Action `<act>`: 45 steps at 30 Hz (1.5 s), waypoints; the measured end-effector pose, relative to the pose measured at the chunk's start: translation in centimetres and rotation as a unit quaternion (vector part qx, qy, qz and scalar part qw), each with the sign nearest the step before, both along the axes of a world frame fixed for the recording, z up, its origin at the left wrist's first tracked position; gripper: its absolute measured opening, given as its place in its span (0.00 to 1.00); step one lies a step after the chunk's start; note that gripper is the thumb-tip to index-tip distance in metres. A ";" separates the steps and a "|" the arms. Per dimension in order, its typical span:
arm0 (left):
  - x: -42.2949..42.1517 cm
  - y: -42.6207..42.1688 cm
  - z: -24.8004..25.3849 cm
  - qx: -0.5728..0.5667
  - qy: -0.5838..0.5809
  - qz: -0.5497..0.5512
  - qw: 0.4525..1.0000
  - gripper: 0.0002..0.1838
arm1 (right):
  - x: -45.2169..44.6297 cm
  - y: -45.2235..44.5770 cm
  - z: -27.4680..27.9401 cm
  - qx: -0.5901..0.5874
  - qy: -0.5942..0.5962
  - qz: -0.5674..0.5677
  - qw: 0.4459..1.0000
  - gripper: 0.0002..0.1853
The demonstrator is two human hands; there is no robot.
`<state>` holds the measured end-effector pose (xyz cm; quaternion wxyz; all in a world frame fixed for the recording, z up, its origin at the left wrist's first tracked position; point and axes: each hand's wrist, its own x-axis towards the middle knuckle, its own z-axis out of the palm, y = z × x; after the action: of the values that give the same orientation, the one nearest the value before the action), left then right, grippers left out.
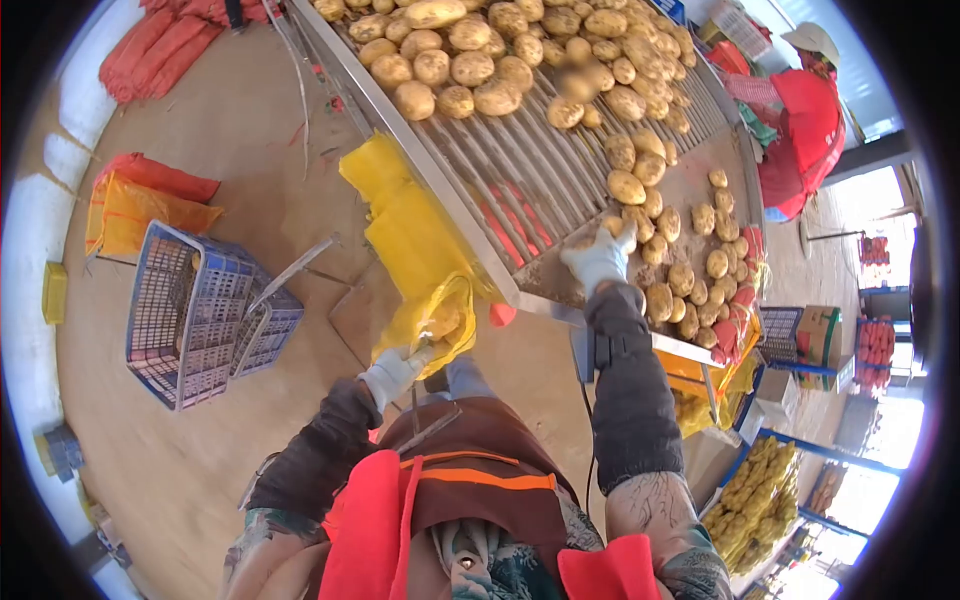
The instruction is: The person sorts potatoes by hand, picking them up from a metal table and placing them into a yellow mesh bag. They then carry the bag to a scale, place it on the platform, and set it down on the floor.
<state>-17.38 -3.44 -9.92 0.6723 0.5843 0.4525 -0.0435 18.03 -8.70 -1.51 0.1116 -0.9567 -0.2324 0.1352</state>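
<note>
My left hand [395,376], in a pale glove, is closed on the rim of a yellow mesh bag [400,335]. The bag hangs beside the table's near corner, its mouth facing up, with something potato-coloured partly visible inside. On the metal sorting table [560,285], my right hand [598,260], also gloved, has its fingers curled against a potato [612,226] at the edge of a loose group. More potatoes [718,264] lie on the flat plate to its right. Farther up, a large heap of potatoes [470,68] covers the slatted rollers [500,150].
Blue plastic crates [190,310] stand on the floor at left, near orange and red sacks [150,205]. Yellow netting [395,215] hangs along the table's left side. A co-worker in red [805,125] is at the far right side. Filled yellow sacks [755,500] sit lower right.
</note>
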 end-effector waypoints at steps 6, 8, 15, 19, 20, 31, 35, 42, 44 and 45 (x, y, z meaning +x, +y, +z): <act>-1.7 -0.8 -0.6 0.028 -0.013 -0.027 0.999 0.19 | 5.3 -2.8 -1.4 0.024 0.209 0.030 0.977 0.41; -1.8 -1.1 -0.2 0.029 -0.035 -0.020 0.999 0.18 | 2.2 -3.2 3.0 -0.071 0.072 0.023 0.995 0.45; -2.0 -2.3 1.6 0.006 0.030 -0.023 0.999 0.17 | 2.2 -1.1 1.5 -0.053 -0.020 -0.033 0.998 0.48; -1.7 -3.5 1.4 -0.020 0.087 -0.021 0.996 0.19 | 6.5 -2.1 -2.1 0.035 -0.005 -0.089 0.995 0.44; -1.6 -3.8 1.1 -0.021 0.092 -0.026 0.995 0.19 | 6.6 -2.7 -2.1 0.008 0.013 -0.054 0.998 0.43; 4.3 -5.1 0.2 0.030 0.059 -0.133 0.989 0.18 | 3.0 -5.7 0.0 -0.066 -0.075 0.249 0.963 0.36; 5.6 -5.6 -1.3 0.001 0.051 -0.139 0.989 0.18 | 5.1 -6.3 -0.6 0.092 0.022 0.166 0.982 0.37; 9.8 -7.7 2.2 -0.042 0.079 -0.207 0.974 0.19 | -2.7 -17.7 2.9 0.367 0.436 0.168 0.804 0.38; 11.0 -8.8 2.9 -0.025 0.077 -0.240 0.967 0.18 | -6.0 -21.4 -0.3 0.391 0.647 -0.022 0.654 0.35; 12.0 -9.6 4.4 -0.032 0.051 -0.230 0.971 0.18 | -7.4 -22.8 -1.4 0.397 0.643 -0.030 0.654 0.35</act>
<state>-5.41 -13.02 -5.52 0.6387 0.6476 0.3384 -0.2412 10.62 -31.45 -2.95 0.6066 -0.5018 -0.1054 0.6076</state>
